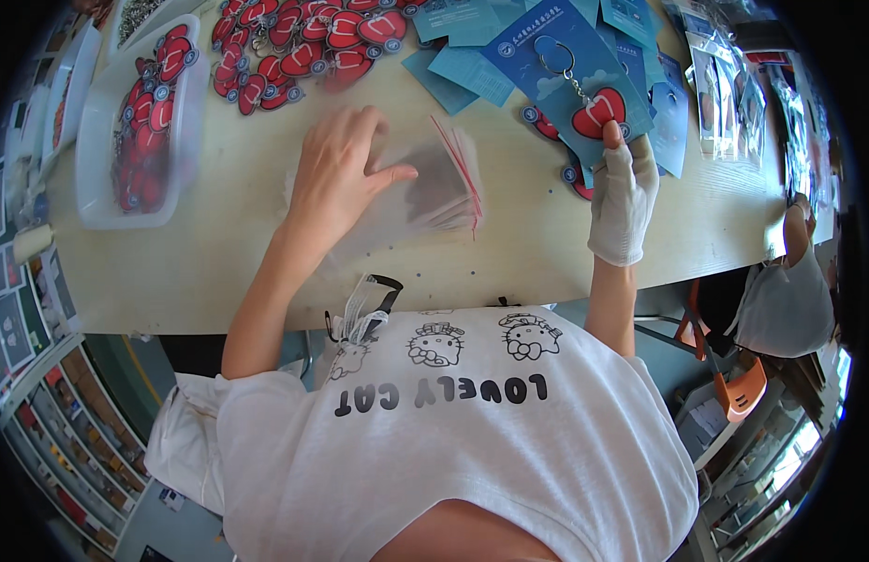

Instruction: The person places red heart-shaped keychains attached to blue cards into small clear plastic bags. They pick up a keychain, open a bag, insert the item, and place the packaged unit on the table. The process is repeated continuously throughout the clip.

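Observation:
My right hand, in a white glove with the fingertips bare, grips a blue card by its lower edge. A red heart keychain with a silver ring and chain lies on the card's face, and my thumb presses at the heart's lower tip. My left hand is open, thumb stretched apart from the bent fingers, with nothing seen in it. Beside and under it lies a loose stack of clear zip bags with red seal lines. The bags' left part is blurred.
A pile of red heart keychains lies at the back. At left stands a clear plastic tub holding more of them. Blue cards spread behind my right hand. Packed clear bags lie at right, near another person's arm.

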`<state>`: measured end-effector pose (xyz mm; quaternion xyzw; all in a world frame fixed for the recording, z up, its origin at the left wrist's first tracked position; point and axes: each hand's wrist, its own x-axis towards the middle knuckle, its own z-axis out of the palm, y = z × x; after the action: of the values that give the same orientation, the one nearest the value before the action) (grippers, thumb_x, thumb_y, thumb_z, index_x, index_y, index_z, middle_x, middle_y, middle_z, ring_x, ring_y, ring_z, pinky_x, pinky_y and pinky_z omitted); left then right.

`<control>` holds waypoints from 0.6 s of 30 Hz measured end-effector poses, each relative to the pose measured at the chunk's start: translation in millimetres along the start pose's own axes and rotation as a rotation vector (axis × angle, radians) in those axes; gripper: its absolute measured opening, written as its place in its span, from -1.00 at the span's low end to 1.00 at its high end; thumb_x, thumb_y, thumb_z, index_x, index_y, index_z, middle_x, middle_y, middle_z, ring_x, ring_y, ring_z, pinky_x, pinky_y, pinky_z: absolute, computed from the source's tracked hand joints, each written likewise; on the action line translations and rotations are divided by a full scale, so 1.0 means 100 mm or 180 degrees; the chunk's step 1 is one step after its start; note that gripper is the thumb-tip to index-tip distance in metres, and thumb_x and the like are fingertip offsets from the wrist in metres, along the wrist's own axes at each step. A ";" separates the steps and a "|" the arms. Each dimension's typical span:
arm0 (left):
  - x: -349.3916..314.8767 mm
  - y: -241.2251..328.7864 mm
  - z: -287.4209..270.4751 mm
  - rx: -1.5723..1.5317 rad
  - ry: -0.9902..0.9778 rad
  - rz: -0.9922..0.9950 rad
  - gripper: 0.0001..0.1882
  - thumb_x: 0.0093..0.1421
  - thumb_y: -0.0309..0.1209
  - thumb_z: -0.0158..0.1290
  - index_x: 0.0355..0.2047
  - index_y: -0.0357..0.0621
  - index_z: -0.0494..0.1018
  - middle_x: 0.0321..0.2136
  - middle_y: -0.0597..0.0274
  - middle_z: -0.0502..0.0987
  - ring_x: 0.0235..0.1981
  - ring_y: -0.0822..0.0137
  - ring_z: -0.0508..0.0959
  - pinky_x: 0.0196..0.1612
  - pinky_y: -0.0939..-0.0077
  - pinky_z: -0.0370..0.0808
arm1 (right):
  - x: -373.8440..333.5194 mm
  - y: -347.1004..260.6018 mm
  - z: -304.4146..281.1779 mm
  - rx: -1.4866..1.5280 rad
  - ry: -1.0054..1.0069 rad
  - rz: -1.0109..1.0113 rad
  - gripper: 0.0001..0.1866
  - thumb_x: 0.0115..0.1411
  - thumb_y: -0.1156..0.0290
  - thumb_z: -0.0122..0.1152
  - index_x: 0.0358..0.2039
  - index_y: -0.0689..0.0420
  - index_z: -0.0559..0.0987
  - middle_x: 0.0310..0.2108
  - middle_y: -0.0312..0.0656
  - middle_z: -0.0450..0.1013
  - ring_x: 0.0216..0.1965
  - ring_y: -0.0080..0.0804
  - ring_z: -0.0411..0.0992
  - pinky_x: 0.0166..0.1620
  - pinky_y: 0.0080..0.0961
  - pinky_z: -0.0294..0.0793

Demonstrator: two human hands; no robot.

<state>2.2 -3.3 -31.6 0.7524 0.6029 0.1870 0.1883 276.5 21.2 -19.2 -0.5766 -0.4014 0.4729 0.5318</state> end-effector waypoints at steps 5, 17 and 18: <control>0.04 -0.01 -0.01 -0.0947 -0.0007 -0.0067 -0.67 -0.13 -0.48 0.30 -0.41 -0.20 0.36 -0.41 0.22 0.39 -0.35 0.22 0.42 -0.23 0.37 0.39 | -0.03 0.05 -0.01 -0.0253 -0.0193 -0.0150 -0.72 0.20 0.27 0.21 -0.21 0.23 0.52 -0.41 -0.42 0.42 -0.42 -0.75 0.21 -0.33 -0.75 0.21; -0.05 -0.21 0.11 -0.1344 0.0605 -0.0049 -0.80 -0.09 -0.64 0.24 -0.43 -0.28 0.48 -0.49 0.27 0.50 -0.32 0.39 0.52 -0.19 0.49 0.47 | -0.05 0.09 -0.08 -0.0635 -0.0577 -0.0183 -0.75 0.19 0.40 0.15 -0.15 0.27 0.52 -0.42 -0.37 0.45 -0.46 -0.76 0.26 -0.41 -0.77 0.22; -0.06 -0.22 0.09 -0.1446 0.0588 -0.0130 -0.83 -0.08 -0.65 0.23 -0.43 -0.30 0.49 -0.47 0.28 0.51 -0.31 0.40 0.53 -0.17 0.50 0.47 | -0.05 0.10 -0.09 -0.0619 -0.0601 -0.0198 -0.74 0.20 0.40 0.14 -0.15 0.27 0.52 -0.41 -0.37 0.46 -0.46 -0.76 0.26 -0.41 -0.78 0.23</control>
<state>-13.0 -5.2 -50.9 0.6581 0.5751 0.3819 0.3005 283.4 13.1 -28.7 -0.5656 -0.5112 0.4672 0.4477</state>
